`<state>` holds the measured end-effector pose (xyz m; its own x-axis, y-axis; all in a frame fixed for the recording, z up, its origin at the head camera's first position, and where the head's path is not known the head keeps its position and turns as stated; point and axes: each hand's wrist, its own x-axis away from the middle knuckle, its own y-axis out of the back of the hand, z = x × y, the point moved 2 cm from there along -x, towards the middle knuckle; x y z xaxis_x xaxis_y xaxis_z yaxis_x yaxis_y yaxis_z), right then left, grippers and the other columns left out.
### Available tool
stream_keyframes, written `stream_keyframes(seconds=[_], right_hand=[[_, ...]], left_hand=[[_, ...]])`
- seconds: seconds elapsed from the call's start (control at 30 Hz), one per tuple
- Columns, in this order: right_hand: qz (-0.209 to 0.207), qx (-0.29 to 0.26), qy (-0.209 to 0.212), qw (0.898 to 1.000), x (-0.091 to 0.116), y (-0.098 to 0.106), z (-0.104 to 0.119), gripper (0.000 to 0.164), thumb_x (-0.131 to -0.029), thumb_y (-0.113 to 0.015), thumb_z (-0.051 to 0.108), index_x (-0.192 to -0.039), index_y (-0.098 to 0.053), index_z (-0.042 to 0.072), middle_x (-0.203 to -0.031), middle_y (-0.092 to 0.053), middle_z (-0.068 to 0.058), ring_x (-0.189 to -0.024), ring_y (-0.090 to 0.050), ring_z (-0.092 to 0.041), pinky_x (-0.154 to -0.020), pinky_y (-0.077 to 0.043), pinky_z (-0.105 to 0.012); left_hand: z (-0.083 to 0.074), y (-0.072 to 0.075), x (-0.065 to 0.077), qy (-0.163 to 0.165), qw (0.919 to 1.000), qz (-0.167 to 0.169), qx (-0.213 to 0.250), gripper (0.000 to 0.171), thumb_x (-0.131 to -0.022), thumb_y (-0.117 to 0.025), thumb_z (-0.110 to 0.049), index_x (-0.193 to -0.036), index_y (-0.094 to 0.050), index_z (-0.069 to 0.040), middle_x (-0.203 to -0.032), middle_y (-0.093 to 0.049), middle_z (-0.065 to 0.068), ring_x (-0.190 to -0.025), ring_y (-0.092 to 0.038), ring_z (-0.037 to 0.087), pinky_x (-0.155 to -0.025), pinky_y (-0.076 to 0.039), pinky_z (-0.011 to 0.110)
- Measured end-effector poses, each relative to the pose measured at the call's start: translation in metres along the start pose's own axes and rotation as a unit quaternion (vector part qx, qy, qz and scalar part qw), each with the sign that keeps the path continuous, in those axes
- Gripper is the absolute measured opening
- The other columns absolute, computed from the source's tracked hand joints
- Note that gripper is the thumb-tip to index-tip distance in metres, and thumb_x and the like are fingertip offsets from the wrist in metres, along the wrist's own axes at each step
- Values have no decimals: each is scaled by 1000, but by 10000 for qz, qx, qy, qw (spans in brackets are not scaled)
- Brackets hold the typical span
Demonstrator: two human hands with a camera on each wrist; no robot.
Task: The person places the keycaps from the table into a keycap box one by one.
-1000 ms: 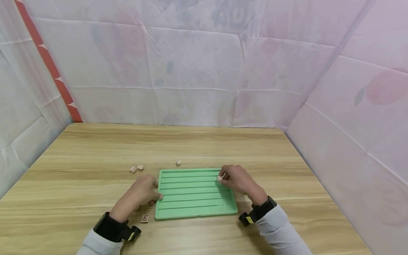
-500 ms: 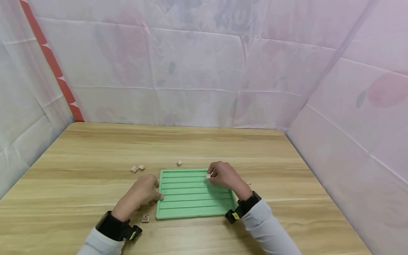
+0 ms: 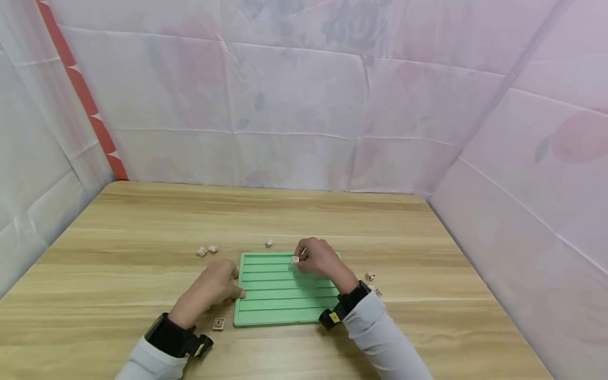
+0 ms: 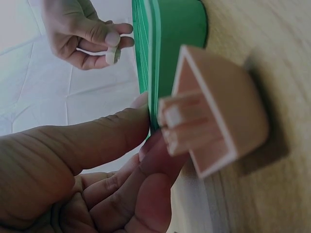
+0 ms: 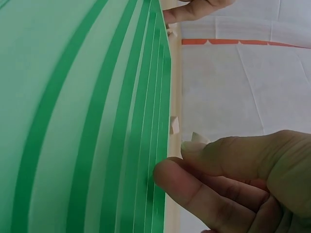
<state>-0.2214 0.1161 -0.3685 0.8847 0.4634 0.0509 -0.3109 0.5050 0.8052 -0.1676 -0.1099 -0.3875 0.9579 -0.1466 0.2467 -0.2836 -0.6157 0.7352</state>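
A green ridged tray lies on the wooden table. My left hand grips its left edge, thumb over the rim and fingers against the outer side, as the left wrist view shows. My right hand is above the tray's back rows, pinching a small pale keycap between thumb and fingertips. In the right wrist view that keycap is mostly hidden behind the thumb. Beside the left hand, close to the tray's front left corner, another keycap lies with its hollow side and stem showing.
Two keycaps lie behind the left hand, and a single keycap sits just past the tray's back edge. More keycaps lie right of the tray, partly behind the right wrist. Pale cloth walls enclose the table.
My right hand has moved left along the tray's back rows with the keycap, uncovering keycaps on the right. My left hand keeps its grip on the tray's edge.
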Motion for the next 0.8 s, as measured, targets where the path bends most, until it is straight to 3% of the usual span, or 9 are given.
stream_keyframes(seconds=[0.5,0.8], right_hand=[[109,-279,-296,9991,-22,-10,18,12,-78,-70,-2,-84,-61,5,-75,-64,-2,-65,-60,-13,-55,-47,-27],[77,143,-226,9996,-31,-19,24,11,-77,-71,2,-80,-63,8,-76,-64,-1,-68,-59,-15,-58,-46,-28]], left_hand=[[0,4,1,73,10000,41,-6,30,-72,-79,-6,-66,-50,-5,-56,-55,6,-48,-53,16,-46,-33,25],[0,4,1,32,10000,57,65,27,-73,-78,-5,-67,-52,-4,-57,-55,7,-48,-53,16,-46,-34,25]])
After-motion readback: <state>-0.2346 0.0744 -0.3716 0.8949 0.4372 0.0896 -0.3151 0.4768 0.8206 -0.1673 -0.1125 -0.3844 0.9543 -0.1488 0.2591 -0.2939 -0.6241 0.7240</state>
